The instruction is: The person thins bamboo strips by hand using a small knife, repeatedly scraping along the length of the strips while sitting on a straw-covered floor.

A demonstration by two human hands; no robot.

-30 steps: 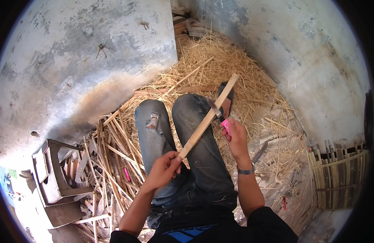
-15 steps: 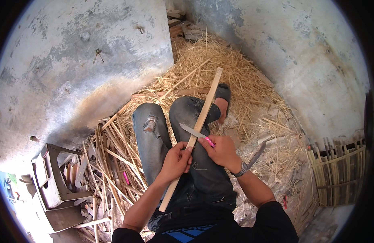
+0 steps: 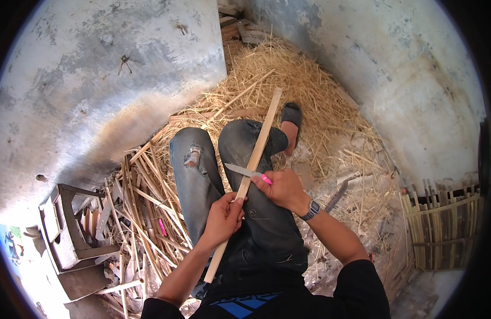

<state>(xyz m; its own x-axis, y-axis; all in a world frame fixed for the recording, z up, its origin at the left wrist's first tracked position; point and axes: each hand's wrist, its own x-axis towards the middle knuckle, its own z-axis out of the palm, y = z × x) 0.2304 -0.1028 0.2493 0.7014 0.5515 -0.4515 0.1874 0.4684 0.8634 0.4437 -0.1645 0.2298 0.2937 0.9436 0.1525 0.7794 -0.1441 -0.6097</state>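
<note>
A long flat strip of pale wood or bamboo (image 3: 260, 144) slants across my right thigh, its far end above the knee and its near end by my waist. My left hand (image 3: 222, 219) is closed around its lower half, thumb on top. In my right hand (image 3: 286, 189) is a knife (image 3: 243, 170) with a pink handle, gripped in closed fingers. The blade points left and lies across the strip, just beyond my left hand. A thin curled shaving (image 3: 253, 215) rests on my trousers beside the strip.
Split sticks (image 3: 144, 212) pile up on the left, with a pink object (image 3: 162, 227) among them and a wooden frame (image 3: 78, 234) beside it. Straw (image 3: 309, 85) covers the floor ahead. A long dark blade (image 3: 338, 195) lies right of my wrist; a slatted bamboo panel (image 3: 445, 228) leans against the wall.
The strip, knife and both hands have shifted slightly left in view. My right hand sits a little higher, with the blade farther up the strip from my left hand.
</note>
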